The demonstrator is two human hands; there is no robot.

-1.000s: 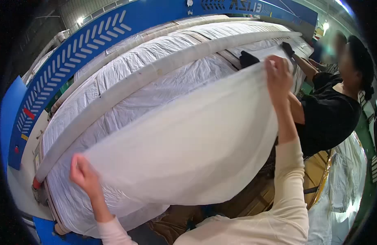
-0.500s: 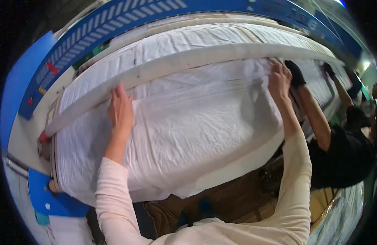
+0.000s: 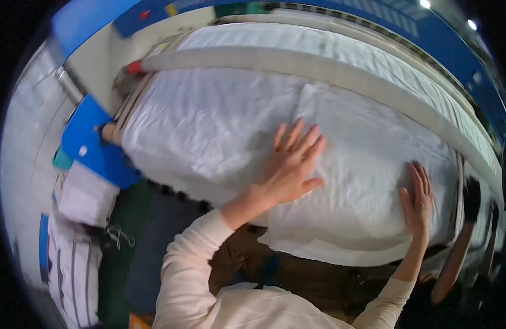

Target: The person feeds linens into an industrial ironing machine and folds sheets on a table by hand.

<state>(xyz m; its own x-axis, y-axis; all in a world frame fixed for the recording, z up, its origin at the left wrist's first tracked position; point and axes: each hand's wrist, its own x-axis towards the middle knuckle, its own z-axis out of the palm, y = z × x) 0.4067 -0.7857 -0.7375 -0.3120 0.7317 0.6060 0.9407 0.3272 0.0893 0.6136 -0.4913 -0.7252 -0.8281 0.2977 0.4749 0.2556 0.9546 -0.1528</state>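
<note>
White cloth [image 3: 209, 109] covers the long machine bed in front of me and hangs over its near edge. My left hand [image 3: 293, 164] lies flat on the middle of the cloth with its fingers spread. Farther right, my right hand [image 3: 419, 203] rests on the cloth, fingers stretched out and thumb apart. Beyond both hands a long cloth-covered roller [image 3: 275, 59] runs across the bed; neither hand touches it. Its left end has a red tip [image 3: 134, 67].
A co-worker's black-gloved hand [image 3: 472, 198] is at the bed on the right, close to my right hand. A blue machine frame [image 3: 368, 22] arches behind the bed. At the left are a blue panel [image 3: 91, 142], white bundles [image 3: 75, 263] and scissors [image 3: 120, 236] hanging.
My view has turned left. My left hand has come away from the roller and now lies spread on the cloth. My right hand has come down toward me, away from the roller.
</note>
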